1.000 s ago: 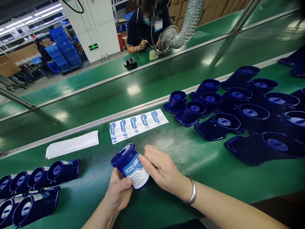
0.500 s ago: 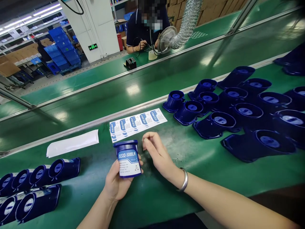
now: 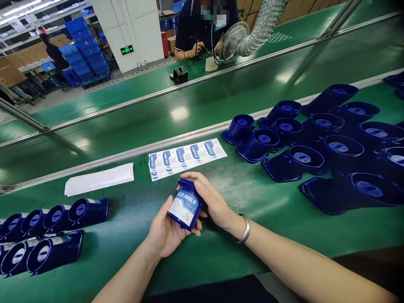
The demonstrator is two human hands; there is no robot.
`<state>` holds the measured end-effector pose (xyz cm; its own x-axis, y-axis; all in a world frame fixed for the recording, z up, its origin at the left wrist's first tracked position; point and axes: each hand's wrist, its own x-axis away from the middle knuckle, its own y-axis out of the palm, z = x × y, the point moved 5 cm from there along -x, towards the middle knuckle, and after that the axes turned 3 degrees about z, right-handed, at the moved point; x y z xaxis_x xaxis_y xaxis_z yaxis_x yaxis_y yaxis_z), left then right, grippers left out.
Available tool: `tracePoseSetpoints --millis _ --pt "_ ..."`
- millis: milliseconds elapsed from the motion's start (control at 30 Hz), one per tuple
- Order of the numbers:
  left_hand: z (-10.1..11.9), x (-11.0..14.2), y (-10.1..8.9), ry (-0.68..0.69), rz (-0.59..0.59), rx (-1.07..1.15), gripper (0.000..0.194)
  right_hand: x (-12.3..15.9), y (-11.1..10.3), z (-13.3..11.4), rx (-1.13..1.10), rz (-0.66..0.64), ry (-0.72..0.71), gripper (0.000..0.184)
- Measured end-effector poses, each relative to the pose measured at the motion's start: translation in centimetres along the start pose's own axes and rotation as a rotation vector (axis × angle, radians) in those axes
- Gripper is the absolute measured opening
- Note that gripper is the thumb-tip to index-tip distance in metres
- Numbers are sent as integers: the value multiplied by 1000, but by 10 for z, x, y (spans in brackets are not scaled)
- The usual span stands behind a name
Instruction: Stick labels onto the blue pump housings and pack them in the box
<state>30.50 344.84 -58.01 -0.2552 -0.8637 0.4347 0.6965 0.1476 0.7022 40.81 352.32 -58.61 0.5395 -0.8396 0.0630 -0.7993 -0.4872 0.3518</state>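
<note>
A dark blue plastic housing with a blue and white label reading "5000L/H" is tilted between my two hands over the green bench. My left hand is closed around its lower left side, thumb along the label's edge. On the upper right, my right hand wraps the housing, with the thumb near its rim and some fingers hidden behind it. Just beyond my hands lies a sheet of labels, printed in blue and white. To its left rests a stack of blank white strips.
Several blue housings stand grouped on the right. More labelled housings lie in rows at the left. Behind a metal rail, a person works beside a silver exhaust hose and a small black stand.
My right hand has moved in and taken hold of the housing. The housing has shifted right and tilted from nearly upright. The camera view has shifted slightly.
</note>
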Motion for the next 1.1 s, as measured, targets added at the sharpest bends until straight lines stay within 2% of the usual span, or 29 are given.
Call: tracePoseSetpoints --millis 100,167,500,633,767,833,900,933,1000,1100 --pt "5 -1 -7 49 149 -81 56 0 -5 4 98 90 17 45" --pt "7 -1 -10 77 201 -146 56 0 -6 4 157 117 -2 43" --pt "11 3 -17 248 261 -545 48 0 -9 0 285 162 -61 43" --pt "9 2 -19 305 240 -740 50 -1 -10 -1 280 166 -83 42" --pt "10 6 -22 392 351 -944 64 -1 -11 -1 279 180 -88 40" --pt "8 6 -21 349 325 -888 76 -1 -11 -2 288 168 -100 41" --pt "8 6 -16 291 224 -712 84 0 -10 -4 301 143 -136 41" --pt "10 6 -14 282 184 -622 82 0 -10 -5 310 131 -158 40" --pt "16 6 -12 264 171 -461 62 2 -8 -8 339 108 -212 40" --pt "18 5 -19 143 293 -246 41 8 -4 -14 402 44 -313 43"
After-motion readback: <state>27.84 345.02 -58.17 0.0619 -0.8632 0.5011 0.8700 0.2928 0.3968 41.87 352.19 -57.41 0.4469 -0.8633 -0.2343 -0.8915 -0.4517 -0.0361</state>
